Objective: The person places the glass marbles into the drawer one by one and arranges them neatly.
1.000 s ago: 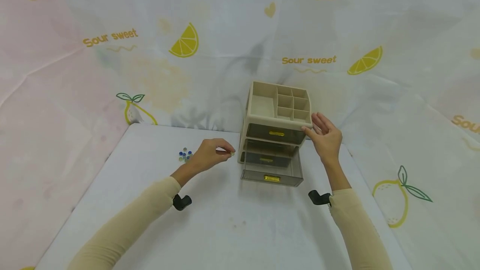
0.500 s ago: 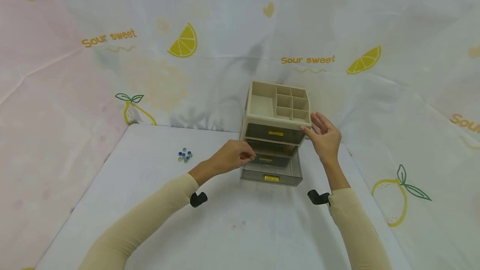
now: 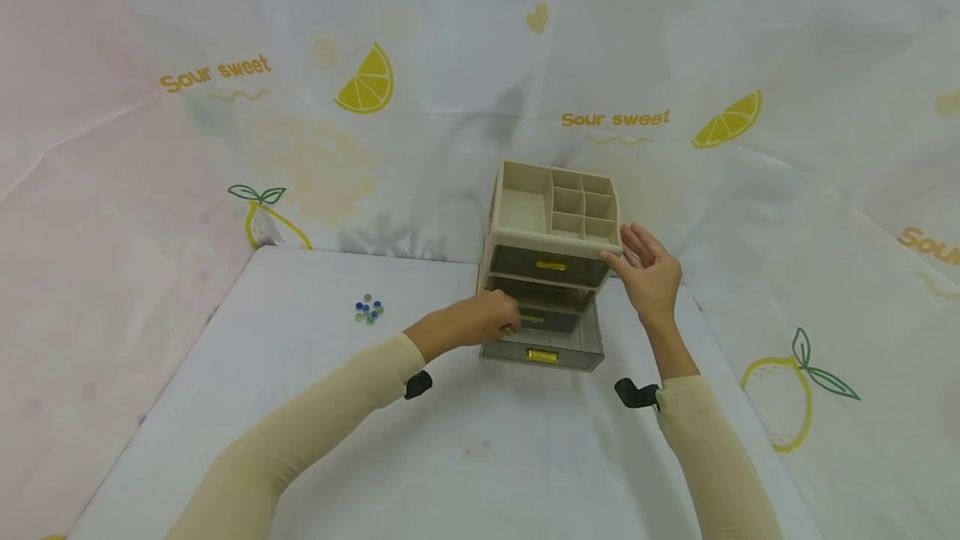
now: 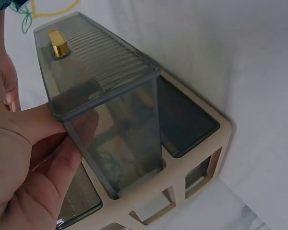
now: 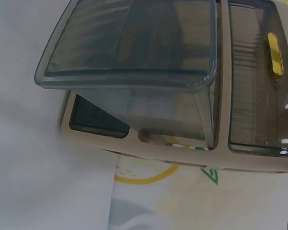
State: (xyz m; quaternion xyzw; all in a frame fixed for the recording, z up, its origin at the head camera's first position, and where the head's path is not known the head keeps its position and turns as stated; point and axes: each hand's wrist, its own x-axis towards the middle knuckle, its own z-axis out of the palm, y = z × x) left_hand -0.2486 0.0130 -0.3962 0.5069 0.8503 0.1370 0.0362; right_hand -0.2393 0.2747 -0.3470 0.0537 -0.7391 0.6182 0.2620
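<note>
A beige drawer organizer [image 3: 517, 238] with smoky see-through drawers stands at the back of the table. Its middle drawer [image 3: 577, 359] is pulled out. My left hand [image 3: 476, 319] reaches over that drawer's left side, fingers curled down into it. A small yellowish marble [image 3: 507, 330] shows at its fingertips, pinched there; in the left wrist view the drawer wall [image 4: 120, 129] blurs the fingertips. With thumb on the front top corner and fingers along the right side, my right hand [image 3: 651, 282] holds the organizer. Left of it, several blue and clear marbles [image 3: 366, 307] lie grouped.
The white table [image 3: 480, 473] reaches back to a lemon-print cloth backdrop [image 3: 435, 40]. Above the pulled-out drawer is a shut top drawer [image 3: 517, 261] with a gold handle. Open compartments [image 3: 525, 207] make up the organizer's top.
My left hand has moved right, from beside the organizer to over the pulled-out drawer, and its fingers have dipped into it. My right hand stays at the organizer's corner.
</note>
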